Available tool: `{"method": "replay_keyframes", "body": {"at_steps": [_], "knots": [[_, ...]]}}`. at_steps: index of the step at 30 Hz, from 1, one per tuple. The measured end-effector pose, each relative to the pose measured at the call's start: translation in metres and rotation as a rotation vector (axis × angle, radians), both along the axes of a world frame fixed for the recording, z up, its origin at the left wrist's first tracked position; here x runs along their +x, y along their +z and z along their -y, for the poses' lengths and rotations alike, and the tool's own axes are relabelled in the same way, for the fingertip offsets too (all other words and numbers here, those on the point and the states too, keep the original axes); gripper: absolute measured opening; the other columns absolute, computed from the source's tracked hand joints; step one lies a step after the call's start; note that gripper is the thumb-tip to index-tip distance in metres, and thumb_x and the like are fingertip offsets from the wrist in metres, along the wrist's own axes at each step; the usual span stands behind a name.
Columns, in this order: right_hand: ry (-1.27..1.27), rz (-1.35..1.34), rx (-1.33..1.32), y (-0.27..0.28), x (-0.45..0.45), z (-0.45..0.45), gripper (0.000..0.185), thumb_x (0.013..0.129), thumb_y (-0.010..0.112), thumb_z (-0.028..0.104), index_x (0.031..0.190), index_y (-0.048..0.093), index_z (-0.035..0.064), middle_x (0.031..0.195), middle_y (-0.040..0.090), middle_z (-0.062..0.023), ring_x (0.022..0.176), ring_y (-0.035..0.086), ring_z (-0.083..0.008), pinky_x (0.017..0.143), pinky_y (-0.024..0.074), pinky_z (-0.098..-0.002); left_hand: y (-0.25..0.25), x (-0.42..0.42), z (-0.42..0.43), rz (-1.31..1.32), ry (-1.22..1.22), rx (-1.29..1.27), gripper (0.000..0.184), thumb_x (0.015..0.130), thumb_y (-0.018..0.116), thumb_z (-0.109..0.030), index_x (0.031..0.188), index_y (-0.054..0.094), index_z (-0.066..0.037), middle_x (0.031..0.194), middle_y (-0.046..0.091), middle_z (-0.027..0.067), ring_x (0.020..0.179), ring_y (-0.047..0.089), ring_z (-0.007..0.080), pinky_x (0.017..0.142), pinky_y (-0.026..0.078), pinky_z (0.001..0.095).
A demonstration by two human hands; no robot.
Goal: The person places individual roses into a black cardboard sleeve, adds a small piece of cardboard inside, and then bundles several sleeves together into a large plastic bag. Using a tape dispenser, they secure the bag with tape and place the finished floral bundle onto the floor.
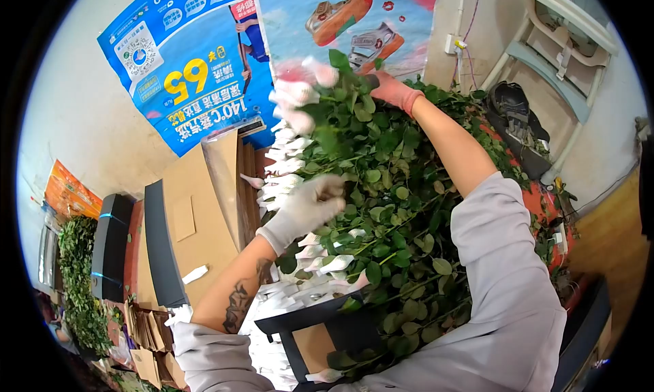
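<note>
My right hand, in a pink glove, is closed around the leafy stems of some roses at the top of the heap. Their pale pink blooms point left in white sleeves and are blurred by motion. Lower and to the left, my left hand wears a whitish glove. Its fingers are half curled, with the thumb apart, and nothing shows between them. It hovers beside the green leaves of a large pile of roses. White-sleeved rose heads line the pile's left edge.
Flat brown cardboard leans at the left beside a black box. A black tray-like box lies near my body. Posters cover the wall. A folded high chair and a black bag stand at the right.
</note>
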State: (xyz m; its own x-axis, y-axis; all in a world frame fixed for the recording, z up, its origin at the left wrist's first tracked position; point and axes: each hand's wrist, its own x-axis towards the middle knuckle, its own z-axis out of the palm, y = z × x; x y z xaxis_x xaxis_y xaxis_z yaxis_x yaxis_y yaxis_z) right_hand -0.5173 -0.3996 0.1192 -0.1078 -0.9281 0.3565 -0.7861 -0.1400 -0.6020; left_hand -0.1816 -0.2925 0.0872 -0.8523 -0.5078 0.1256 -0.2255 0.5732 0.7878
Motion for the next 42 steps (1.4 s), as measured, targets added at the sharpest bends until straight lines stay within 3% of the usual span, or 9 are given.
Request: {"method": "replay_keyframes", "body": {"at_steps": [3,8,9,15,20,35,38,39,42], "knots": [[0.185,0.183,-0.06,0.025,-0.014,-0.019,0.038,0.073,0.062,0.009,0.109,0.058,-0.0015,0.1,0.063,-0.0083,0.09,0.057,-0.0157,0.083,0.0432,-0.0289,0.019,-0.03,0.008,-0.493,0.198,0.84,0.054,0.082,0.068,-0.022,0.126,0.04,-0.006,0.113,0.053,0.0045,0.095,0.055,0.0141,0.076,0.046,0.0261],[0.107,0.161,-0.092,0.041,-0.001,-0.067,0.04,0.07,0.063,0.009,0.107,0.056,-0.0057,0.1,0.062,-0.0102,0.088,0.056,-0.0138,0.082,0.0445,-0.0283,0.034,-0.075,0.023,-0.893,0.173,0.806,0.063,0.078,0.071,-0.009,0.13,0.036,-0.004,0.12,0.05,0.0066,0.111,0.048,0.0184,0.097,0.039,0.0312],[0.074,0.142,0.015,0.04,-0.002,-0.07,0.052,0.071,0.063,0.014,0.12,0.05,0.004,0.116,0.055,-0.0165,0.108,0.052,-0.0275,0.092,0.0404,-0.0323,0.025,-0.08,0.035,-0.86,0.055,0.776,0.063,0.077,0.071,-0.008,0.13,0.036,-0.004,0.121,0.05,0.0058,0.111,0.048,0.0185,0.098,0.038,0.0324],[-0.406,-0.496,-0.248,0.059,0.053,-0.123,0.049,0.072,0.056,0.018,0.117,0.047,0.0014,0.127,0.045,-0.0231,0.119,0.044,-0.0331,0.099,0.0363,-0.0375,0.034,-0.112,0.047,-1.091,0.112,1.007,0.049,0.079,0.069,-0.008,0.122,0.046,-0.01,0.109,0.057,0.0038,0.096,0.057,0.0175,0.083,0.049,0.0332],[-0.049,-0.523,-0.321,0.016,0.067,-0.149,0.072,0.07,0.065,0.032,0.126,0.039,-0.0035,0.134,0.034,-0.0252,0.126,0.032,-0.0381,0.106,0.0259,-0.0411,0.032,-0.124,0.062,-0.999,0.221,1.203,0.039,0.081,0.068,-0.011,0.116,0.052,-0.01,0.109,0.058,0.003,0.095,0.058,0.0175,0.081,0.051,0.0334],[-0.216,-0.872,-0.373,0.012,0.034,-0.147,0.05,0.085,0.044,0.038,0.128,0.045,0.012,0.131,0.045,-0.0084,0.124,0.037,-0.0267,0.108,0.0223,-0.0423,0.086,-0.102,-0.013,-0.575,-0.062,0.496,0.04,0.084,0.066,-0.018,0.115,0.047,-0.004,0.104,0.054,0.0035,0.089,0.054,0.0107,0.076,0.047,0.0252],[-0.102,-0.184,-0.77,0.004,-0.002,-0.141,0.043,0.084,0.047,0.028,0.123,0.048,0.0089,0.127,0.048,-0.0084,0.118,0.041,-0.0271,0.104,0.0278,-0.0417,0.08,-0.112,0.0,-0.578,-0.086,0.244,0.062,0.088,0.051,-0.046,0.129,0.041,-0.001,0.124,0.049,0.0143,0.115,0.047,0.0227,0.097,0.037,0.0324],[-0.454,-0.618,-0.871,0.004,-0.035,-0.14,0.043,0.084,0.047,0.027,0.122,0.047,0.0071,0.127,0.048,-0.008,0.118,0.041,-0.0268,0.104,0.0284,-0.0415,0.072,-0.111,0.006,-0.557,-0.039,0.069,0.065,0.089,0.048,-0.049,0.131,0.041,0.0,0.128,0.047,0.0174,0.12,0.044,0.0253,0.1,0.034,0.0336],[-0.159,0.304,-0.922,0.017,-0.184,-0.127,0.048,0.083,0.048,0.025,0.126,0.045,0.003,0.131,0.046,-0.0093,0.119,0.042,-0.027,0.102,0.0301,-0.0422,0.008,-0.088,0.032,0.096,0.274,-0.654,0.077,0.077,0.055,-0.053,0.133,0.039,-0.003,0.136,0.039,0.0218,0.127,0.034,0.0357,0.105,0.026,0.0437]]}}
